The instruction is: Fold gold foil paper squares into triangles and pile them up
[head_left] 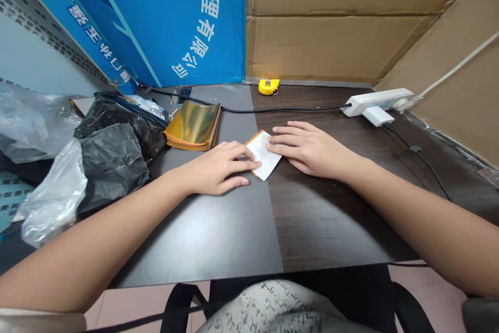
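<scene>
A small sheet of paper [268,165], white on the face that shows with an orange edge along its left side, lies on the table between my hands. My left hand [221,167] rests palm down at its left, fingertips on the white face and thumb apart on the tabletop. From the right, my right hand [310,150] reaches over with its fingers spread, the tips touching the sheet's right part. Up and to the left sits a stack of shiny gold paper [195,124], slightly curled.
Crumpled black plastic bags [117,161] and a clear plastic bag [58,187] crowd the left side. A yellow tape measure [268,87] lies near the cardboard wall [331,44]. A white power strip [376,102] with a plugged-in adapter stands back right; a black cable [280,110] crosses the table.
</scene>
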A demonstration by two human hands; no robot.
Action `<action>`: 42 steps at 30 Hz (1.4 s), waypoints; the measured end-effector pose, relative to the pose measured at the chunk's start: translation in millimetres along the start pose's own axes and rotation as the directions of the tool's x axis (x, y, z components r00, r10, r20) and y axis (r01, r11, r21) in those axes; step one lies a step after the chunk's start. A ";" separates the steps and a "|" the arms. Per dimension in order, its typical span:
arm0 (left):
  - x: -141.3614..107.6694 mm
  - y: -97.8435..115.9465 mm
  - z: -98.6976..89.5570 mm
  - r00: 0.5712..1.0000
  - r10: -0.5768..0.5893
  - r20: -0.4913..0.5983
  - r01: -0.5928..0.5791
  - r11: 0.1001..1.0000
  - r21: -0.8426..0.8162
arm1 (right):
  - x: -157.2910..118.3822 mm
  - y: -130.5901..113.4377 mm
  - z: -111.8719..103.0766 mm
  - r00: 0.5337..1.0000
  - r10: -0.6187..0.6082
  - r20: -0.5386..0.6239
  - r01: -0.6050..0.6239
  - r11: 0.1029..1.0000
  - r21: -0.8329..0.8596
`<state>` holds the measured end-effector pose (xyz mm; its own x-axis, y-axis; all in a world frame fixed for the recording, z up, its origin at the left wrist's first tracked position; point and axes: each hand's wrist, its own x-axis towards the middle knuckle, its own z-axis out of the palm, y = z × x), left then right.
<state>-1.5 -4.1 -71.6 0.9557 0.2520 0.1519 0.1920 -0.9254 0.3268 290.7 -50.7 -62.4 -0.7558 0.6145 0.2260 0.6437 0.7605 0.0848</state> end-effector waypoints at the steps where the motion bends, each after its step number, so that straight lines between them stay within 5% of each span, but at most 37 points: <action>1: 0.2 0.8 0.2 1.000 0.004 -0.004 -0.004 1.000 0.004 | 1.1 -5.4 -0.2 1.000 -0.009 -0.008 0.010 1.000 0.015; 7: 0.3 0.4 0.4 1.000 0.028 -0.013 -0.027 0.999 0.028 | 2.3 -27.4 9.3 0.997 -0.074 -0.034 0.076 0.995 0.062; 18: 0.0 -2.6 -0.3 0.999 0.030 -0.039 -0.031 0.999 -0.029 | -2.0 -27.3 14.9 0.996 -0.071 -0.044 0.078 0.983 0.165; 42: -0.8 -9.1 1.9 0.991 0.087 -0.103 -0.091 0.995 -0.033 | -2.0 -38.6 12.4 0.997 -0.063 -0.042 0.068 0.990 0.122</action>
<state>-3.5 3.6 -76.5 0.9408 0.1982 0.2750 0.0968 -0.9345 0.3425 265.9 -78.6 -78.1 -0.7893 0.5557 0.2612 0.5715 0.8204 -0.0187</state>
